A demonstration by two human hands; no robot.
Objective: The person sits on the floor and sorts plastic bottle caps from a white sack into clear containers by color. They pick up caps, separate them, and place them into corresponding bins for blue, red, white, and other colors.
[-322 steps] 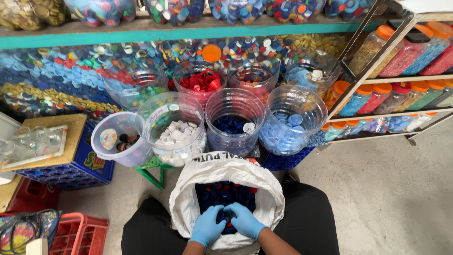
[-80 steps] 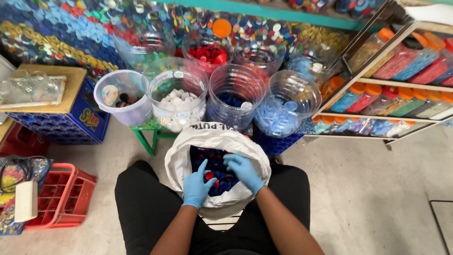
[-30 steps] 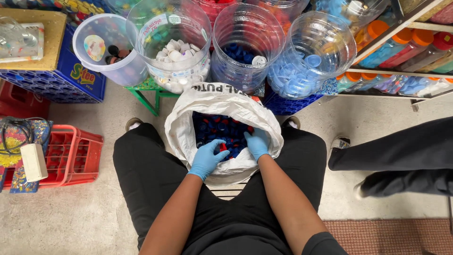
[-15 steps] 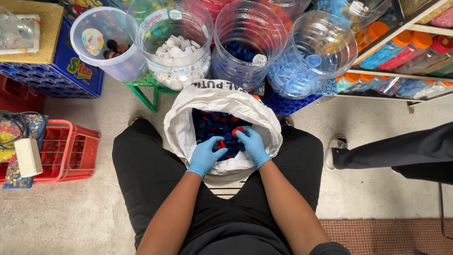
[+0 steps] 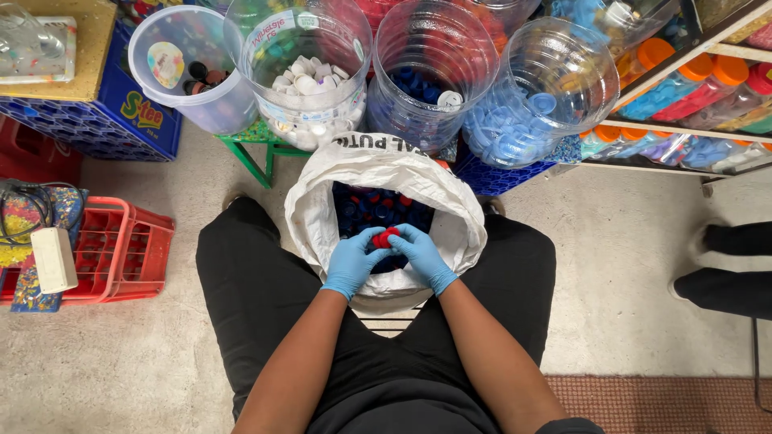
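The left hand (image 5: 351, 264) and right hand (image 5: 424, 257) wear light blue gloves, forearms bare, above black trousers (image 5: 257, 273).

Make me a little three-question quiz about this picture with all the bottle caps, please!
1. True or false: both gloved hands are over the open white sack.
2. What colour are the caps pinched between the two hands?
A. red
B. white
C. yellow
3. Fill in: the clear jar just behind the sack's left side holds ___ caps.

Key: 1 true. 2 A. 3 white.
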